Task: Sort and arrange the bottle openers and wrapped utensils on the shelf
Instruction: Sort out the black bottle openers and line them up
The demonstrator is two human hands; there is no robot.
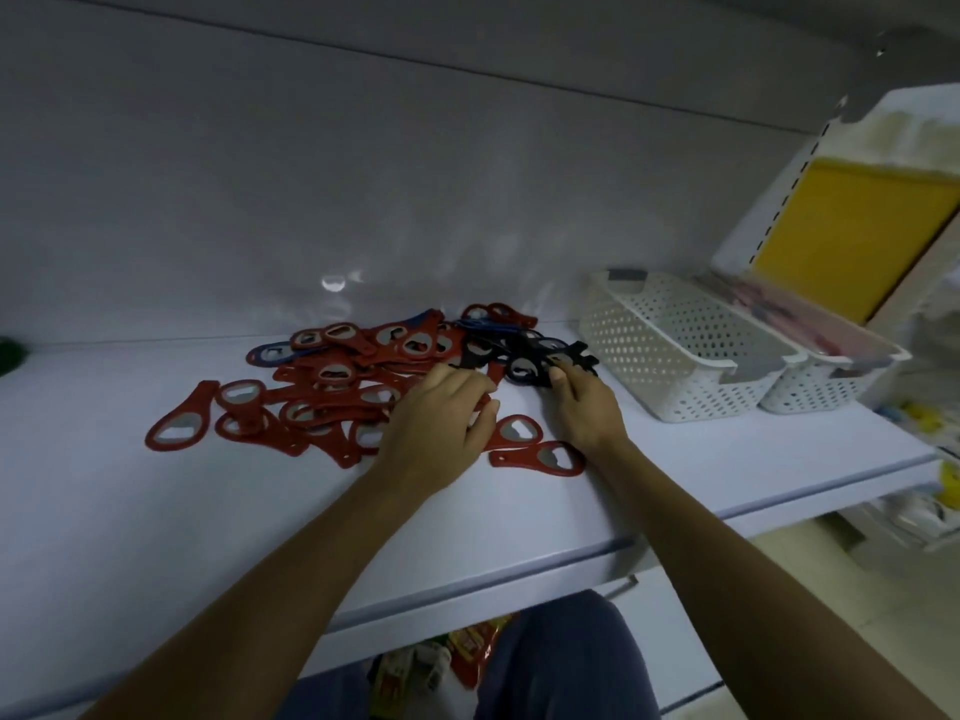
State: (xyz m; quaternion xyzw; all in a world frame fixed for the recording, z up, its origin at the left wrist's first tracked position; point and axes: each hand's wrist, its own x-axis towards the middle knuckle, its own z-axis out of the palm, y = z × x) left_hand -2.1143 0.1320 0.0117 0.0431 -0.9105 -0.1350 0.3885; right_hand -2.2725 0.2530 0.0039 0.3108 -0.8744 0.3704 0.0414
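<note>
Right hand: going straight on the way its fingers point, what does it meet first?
The black bottle openers; the right hand seems to grip their near edge now.

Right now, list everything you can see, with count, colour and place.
Red bottle openers: many, red, heaped mid-shelf.
Black bottle openers: several, black, heap's right end.
Blue bottle openers: a few, blue, heap's back edge.
Baskets: two, white, perforated, shelf's right end.
Shelf: one, white, under everything.
Panel: one, yellow, behind the baskets.
Packets: some, red and yellow, below the shelf.
Green thing: one, far left edge, cut off.
Left hand: one, fingers curled over the red heap.
Right hand: one, pinching black bottle openers.
</note>
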